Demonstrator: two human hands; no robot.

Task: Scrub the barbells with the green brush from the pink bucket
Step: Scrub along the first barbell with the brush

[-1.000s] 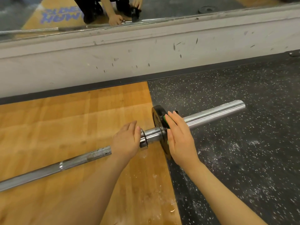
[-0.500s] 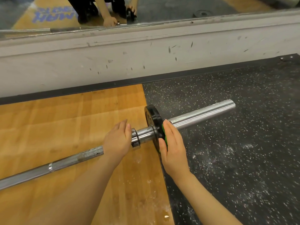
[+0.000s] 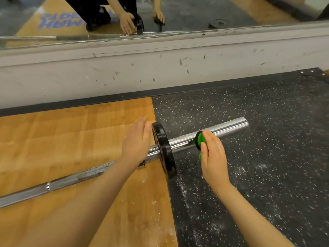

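On barbell — right hand grips green brush; left hand flat.

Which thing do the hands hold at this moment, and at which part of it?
The right hand grips a green and black collar by its outer side, on the barbell sleeve. The left hand is open beside the black plate, holding nothing.

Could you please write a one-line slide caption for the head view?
Right hand holds a green-and-black collar on the chrome barbell sleeve; open left hand beside the black plate.
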